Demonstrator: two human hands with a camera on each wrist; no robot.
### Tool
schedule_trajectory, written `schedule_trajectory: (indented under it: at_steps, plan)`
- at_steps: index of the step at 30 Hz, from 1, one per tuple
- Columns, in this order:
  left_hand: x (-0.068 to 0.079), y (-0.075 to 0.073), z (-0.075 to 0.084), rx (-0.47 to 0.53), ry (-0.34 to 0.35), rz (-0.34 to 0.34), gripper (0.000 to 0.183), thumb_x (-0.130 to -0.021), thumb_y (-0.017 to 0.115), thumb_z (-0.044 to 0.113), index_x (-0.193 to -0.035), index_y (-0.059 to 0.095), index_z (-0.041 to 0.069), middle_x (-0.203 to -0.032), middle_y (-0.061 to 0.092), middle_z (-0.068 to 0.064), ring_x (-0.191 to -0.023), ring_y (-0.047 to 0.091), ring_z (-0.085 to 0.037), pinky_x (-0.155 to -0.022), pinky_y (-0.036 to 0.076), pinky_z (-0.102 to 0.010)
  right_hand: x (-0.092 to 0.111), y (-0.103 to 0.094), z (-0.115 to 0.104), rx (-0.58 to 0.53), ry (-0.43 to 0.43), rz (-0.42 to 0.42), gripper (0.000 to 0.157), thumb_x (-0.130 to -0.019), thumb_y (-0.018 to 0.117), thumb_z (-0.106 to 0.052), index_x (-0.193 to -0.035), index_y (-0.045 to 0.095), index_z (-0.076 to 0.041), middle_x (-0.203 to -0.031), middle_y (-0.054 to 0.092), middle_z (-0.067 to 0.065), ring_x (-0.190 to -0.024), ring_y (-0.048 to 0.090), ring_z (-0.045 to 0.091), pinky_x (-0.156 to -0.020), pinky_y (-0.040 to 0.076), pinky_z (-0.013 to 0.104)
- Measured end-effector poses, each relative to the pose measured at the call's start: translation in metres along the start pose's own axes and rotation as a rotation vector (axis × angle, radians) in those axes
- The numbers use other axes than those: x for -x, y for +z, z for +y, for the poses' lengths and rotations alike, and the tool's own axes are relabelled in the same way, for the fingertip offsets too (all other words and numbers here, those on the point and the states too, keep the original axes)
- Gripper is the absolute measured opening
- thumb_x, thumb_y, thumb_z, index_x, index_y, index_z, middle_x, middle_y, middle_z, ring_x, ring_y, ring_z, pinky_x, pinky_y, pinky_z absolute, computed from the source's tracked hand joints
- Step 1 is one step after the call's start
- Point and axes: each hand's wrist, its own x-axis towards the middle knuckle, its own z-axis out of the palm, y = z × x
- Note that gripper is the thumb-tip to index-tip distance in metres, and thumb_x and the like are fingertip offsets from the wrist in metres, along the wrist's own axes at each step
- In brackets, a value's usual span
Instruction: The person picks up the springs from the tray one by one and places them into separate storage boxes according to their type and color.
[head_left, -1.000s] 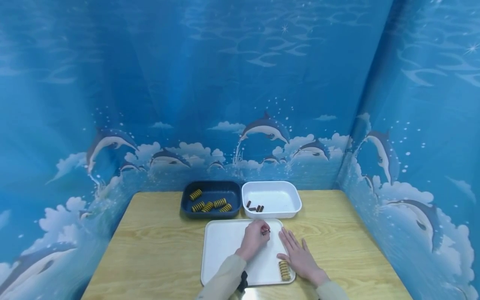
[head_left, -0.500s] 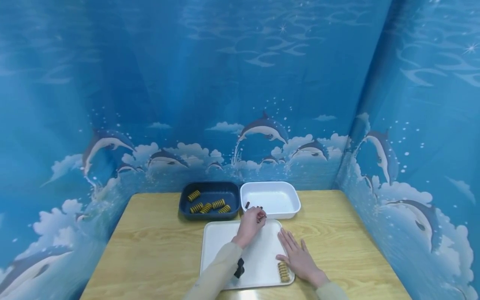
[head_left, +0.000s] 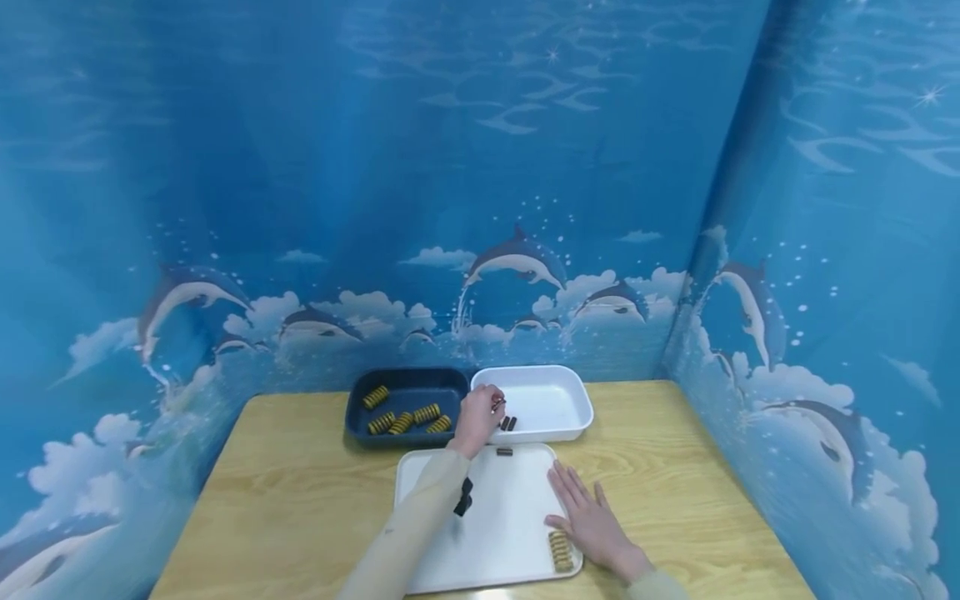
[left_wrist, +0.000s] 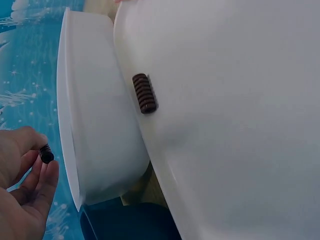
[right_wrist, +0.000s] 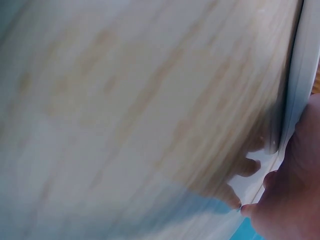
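Note:
My left hand (head_left: 478,417) reaches over the near left corner of the white bin (head_left: 573,408). In the left wrist view its thumb and fingertips pinch a small dark brown coil spring (left_wrist: 46,154). Another brown spring (left_wrist: 145,93) lies on the white tray (head_left: 480,533) along the far edge, and a few more brown springs (head_left: 508,423) lie in the bin beside the hand. My right hand (head_left: 596,521) rests flat with extended fingers along the tray's right edge. A yellow coil spring (head_left: 560,552) sits on the tray by its thumb.
A dark blue bin (head_left: 408,383) with several yellow springs (head_left: 401,423) stands left of the white one, behind the tray. The wooden table (head_left: 285,500) runs out on both sides. A blue dolphin-print curtain (head_left: 390,208) rises behind and around it.
My left hand has moved from over the tray forward and left to the white bin. A brown spring now shows at the tray's far edge. My right hand stays put.

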Motion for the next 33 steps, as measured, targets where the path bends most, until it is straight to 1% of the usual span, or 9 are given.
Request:
schedule_trajectory:
  at_steps: [4, 8, 12, 16, 19, 23, 26, 30, 33]
  plan:
    - [-0.008, 0.003, -0.002, -0.032, -0.025, -0.033, 0.009, -0.091, 0.073, 0.005, -0.099, 0.073, 0.006, -0.089, 0.067, -0.005, -0.082, 0.066, -0.017, -0.072, 0.058, -0.029, 0.0, 0.003, 0.002, 0.032, 0.002, 0.006, 0.074, -0.099, 0.054, -0.051, -0.156, 0.034, -0.008, -0.166, 0.026, 0.009, -0.147, 0.032, 0.038, -0.107, 0.028, 0.076]
    - [-0.014, 0.008, -0.001, -0.091, -0.039, -0.06, 0.012, -0.088, 0.076, 0.002, -0.099, 0.073, 0.004, -0.089, 0.067, -0.006, -0.083, 0.067, -0.021, -0.074, 0.058, -0.033, 0.0, 0.003, 0.003, 0.028, 0.003, 0.013, 0.073, -0.1, 0.054, -0.05, -0.157, 0.033, -0.009, -0.166, 0.024, 0.008, -0.147, 0.031, 0.037, -0.106, 0.029, 0.076]
    - [-0.019, 0.014, 0.001, -0.15, -0.04, -0.119, 0.012, -0.087, 0.076, 0.001, -0.098, 0.074, 0.004, -0.089, 0.069, -0.007, -0.085, 0.068, -0.022, -0.077, 0.059, -0.034, 0.002, 0.001, 0.004, 0.029, 0.013, 0.001, 0.074, -0.099, 0.055, -0.05, -0.158, 0.032, -0.011, -0.167, 0.023, 0.007, -0.149, 0.029, 0.036, -0.107, 0.028, 0.076]
    - [-0.022, 0.02, 0.0, -0.237, -0.043, -0.188, 0.006, -0.088, 0.075, 0.002, -0.092, 0.076, 0.006, -0.087, 0.073, -0.005, -0.085, 0.069, -0.02, -0.078, 0.059, -0.032, 0.002, 0.0, 0.003, 0.024, 0.004, -0.004, 0.074, -0.1, 0.053, -0.051, -0.158, 0.031, -0.01, -0.167, 0.023, 0.007, -0.149, 0.029, 0.036, -0.107, 0.028, 0.076]
    - [-0.023, 0.022, -0.001, -0.302, -0.052, -0.228, 0.007, -0.089, 0.073, 0.001, -0.088, 0.076, 0.007, -0.084, 0.073, -0.004, -0.082, 0.07, -0.018, -0.075, 0.059, -0.031, 0.0, -0.001, 0.0, 0.001, -0.02, 0.009, 0.073, -0.101, 0.052, -0.05, -0.158, 0.032, -0.009, -0.166, 0.025, 0.01, -0.146, 0.032, 0.041, -0.104, 0.03, 0.078]
    - [-0.023, 0.023, -0.004, -0.338, -0.009, -0.254, 0.015, -0.09, 0.068, -0.003, -0.083, 0.076, 0.007, -0.08, 0.073, -0.005, -0.075, 0.069, -0.018, -0.068, 0.058, -0.032, -0.001, -0.006, -0.005, 0.009, -0.034, 0.015, 0.073, -0.101, 0.052, -0.049, -0.157, 0.032, -0.008, -0.165, 0.027, 0.012, -0.143, 0.036, 0.044, -0.101, 0.033, 0.079]
    - [-0.024, 0.025, -0.005, -0.357, 0.014, -0.269, 0.015, -0.09, 0.067, -0.003, -0.082, 0.076, 0.007, -0.079, 0.073, -0.005, -0.073, 0.069, -0.019, -0.066, 0.059, -0.034, -0.002, -0.01, -0.008, 0.044, -0.012, -0.009, 0.072, -0.101, 0.053, -0.048, -0.156, 0.034, -0.007, -0.164, 0.029, 0.014, -0.143, 0.037, 0.043, -0.103, 0.033, 0.077]
    - [-0.026, 0.028, -0.005, -0.366, -0.008, -0.31, 0.011, -0.091, 0.07, 0.0, -0.085, 0.076, 0.007, -0.08, 0.073, -0.005, -0.074, 0.069, -0.018, -0.069, 0.059, -0.033, -0.003, -0.016, -0.011, 0.062, 0.029, -0.071, 0.071, -0.101, 0.055, -0.046, -0.156, 0.035, -0.005, -0.163, 0.029, 0.014, -0.145, 0.035, 0.041, -0.106, 0.032, 0.075]
    - [-0.027, 0.029, -0.004, -0.352, -0.014, -0.323, 0.008, -0.09, 0.072, 0.001, -0.092, 0.077, 0.006, -0.087, 0.075, -0.007, -0.081, 0.071, -0.02, -0.074, 0.06, -0.034, -0.004, -0.018, -0.012, 0.06, 0.05, -0.114, 0.071, -0.101, 0.054, -0.046, -0.157, 0.033, -0.006, -0.165, 0.027, 0.014, -0.147, 0.032, 0.04, -0.108, 0.03, 0.074]
